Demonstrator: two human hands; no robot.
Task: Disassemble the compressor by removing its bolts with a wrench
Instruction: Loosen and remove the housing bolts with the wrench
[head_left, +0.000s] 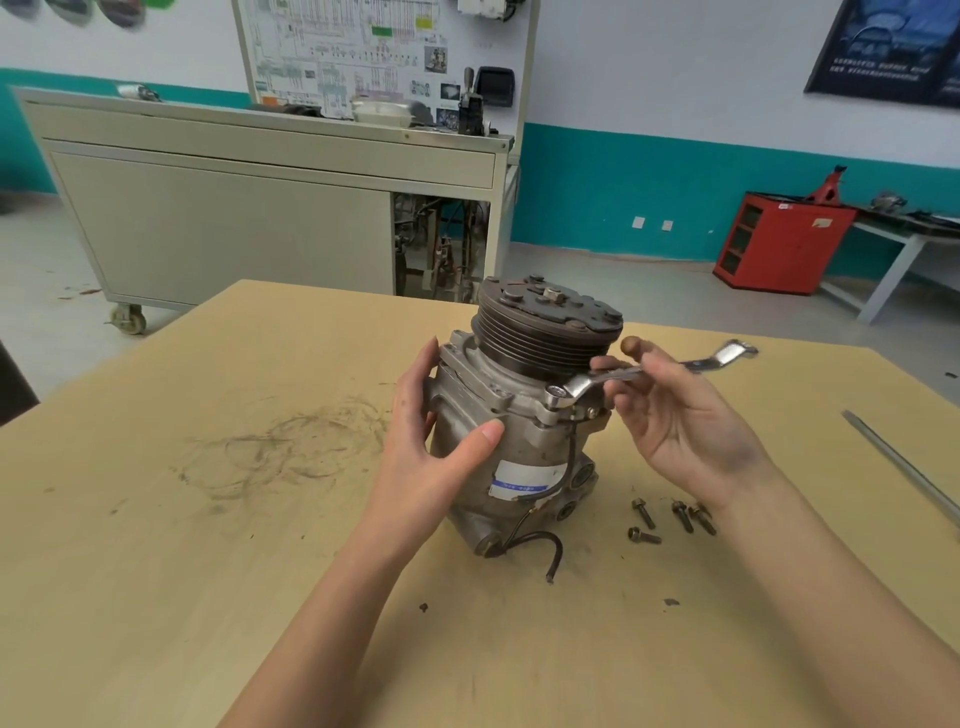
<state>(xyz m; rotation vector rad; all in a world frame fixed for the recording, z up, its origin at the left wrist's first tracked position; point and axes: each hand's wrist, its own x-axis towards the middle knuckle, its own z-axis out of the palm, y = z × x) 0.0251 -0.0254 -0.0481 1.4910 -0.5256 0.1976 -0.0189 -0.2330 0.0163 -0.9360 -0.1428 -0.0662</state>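
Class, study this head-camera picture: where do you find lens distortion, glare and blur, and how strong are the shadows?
Head view: the wide lens bows the cabinet and the table edges; glare sits on the wrench; the upper left corner is blurred, the compressor and loose bolts are sharp; shadows beneath them are faint, so light is soft.

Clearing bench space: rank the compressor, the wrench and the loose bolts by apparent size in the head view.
1. compressor, by far the largest.
2. wrench, long but thin.
3. bolts, smallest; the four look alike, so no order among them.
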